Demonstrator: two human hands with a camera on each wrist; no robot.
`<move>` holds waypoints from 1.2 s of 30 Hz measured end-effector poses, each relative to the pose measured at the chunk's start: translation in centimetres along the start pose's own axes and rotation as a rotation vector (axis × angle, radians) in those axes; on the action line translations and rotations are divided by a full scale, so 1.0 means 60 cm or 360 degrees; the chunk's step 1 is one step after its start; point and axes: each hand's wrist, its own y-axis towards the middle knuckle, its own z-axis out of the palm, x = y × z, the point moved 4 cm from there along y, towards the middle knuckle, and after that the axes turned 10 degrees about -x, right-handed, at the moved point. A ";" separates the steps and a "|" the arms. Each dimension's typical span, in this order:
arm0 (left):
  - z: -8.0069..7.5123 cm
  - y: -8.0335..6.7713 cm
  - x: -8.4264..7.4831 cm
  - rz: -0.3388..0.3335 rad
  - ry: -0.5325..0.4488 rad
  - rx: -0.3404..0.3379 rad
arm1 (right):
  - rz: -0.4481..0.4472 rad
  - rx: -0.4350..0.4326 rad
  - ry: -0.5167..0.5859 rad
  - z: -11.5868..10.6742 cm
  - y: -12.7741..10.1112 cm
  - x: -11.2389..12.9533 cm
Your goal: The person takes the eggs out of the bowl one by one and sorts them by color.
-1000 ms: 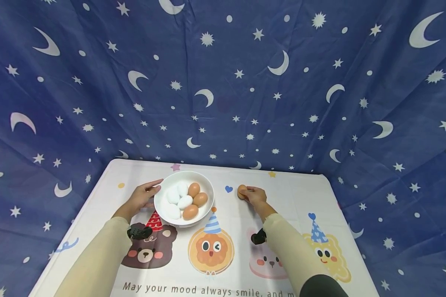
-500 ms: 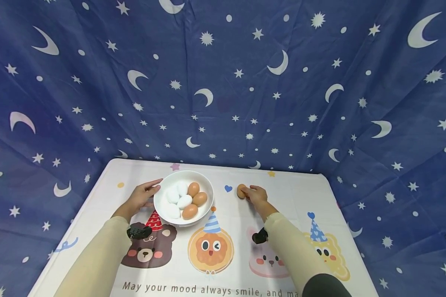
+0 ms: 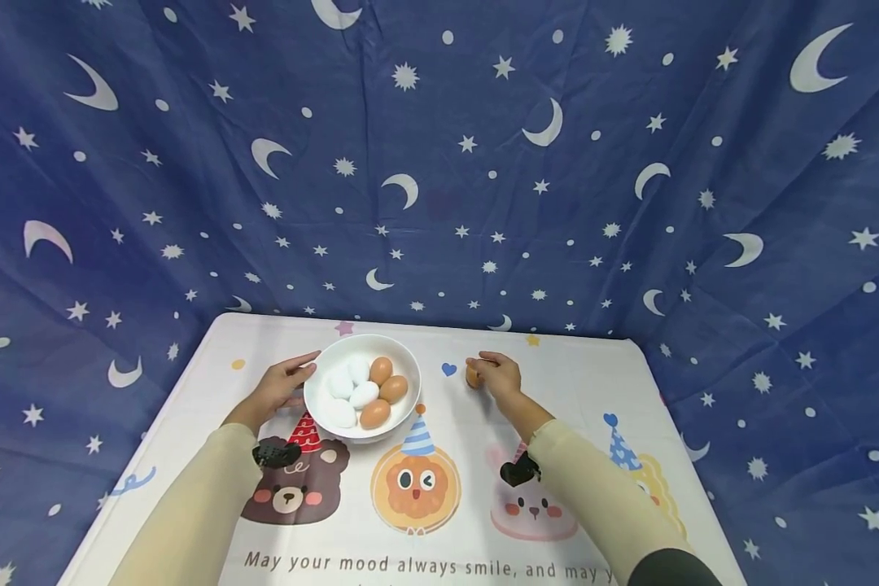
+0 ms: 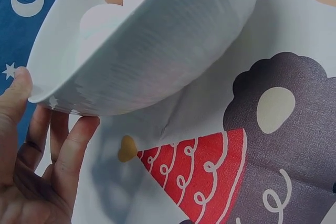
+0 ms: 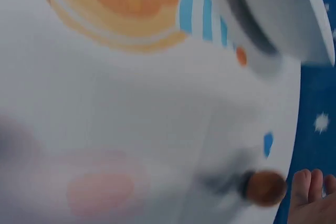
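Note:
A white bowl (image 3: 410,362) stands on the table and holds several white eggs (image 3: 346,382) and three brown eggs (image 3: 384,389). My left hand (image 3: 286,382) holds its left rim. In the left wrist view the thumb (image 4: 16,90) lies on the rim of the bowl (image 4: 157,51), with the fingers (image 4: 76,145) against its outer wall. To the right of the bowl a single brown egg (image 3: 472,377) lies on the cloth, and my right hand (image 3: 487,370) curls over it. The blurred right wrist view shows that egg (image 5: 265,187) with fingertips (image 5: 303,187) against it.
The table wears a white cloth (image 3: 579,382) printed with a bear (image 3: 289,488), an orange face (image 3: 416,488) and a pink rabbit (image 3: 531,513). A blue star-and-moon curtain (image 3: 439,163) hangs close behind and beside the table. The far table edge runs just beyond the bowl.
My right hand has shifted from beside the lone brown egg to over it, its fingers now curled round the top. The left hand and the bowl have stayed put.

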 end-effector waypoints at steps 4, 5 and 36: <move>0.001 0.001 0.001 -0.0014 -0.0007 0.0006 | -0.0108 0.0081 -0.0018 0.026 -0.029 0.017; 0.001 0.002 0.001 -0.0020 -0.0012 0.0006 | -0.0141 0.0106 -0.0033 0.033 -0.036 0.020; 0.001 -0.001 -0.004 -0.0031 0.0025 -0.0020 | -0.0515 0.0777 -0.0327 0.173 -0.136 0.066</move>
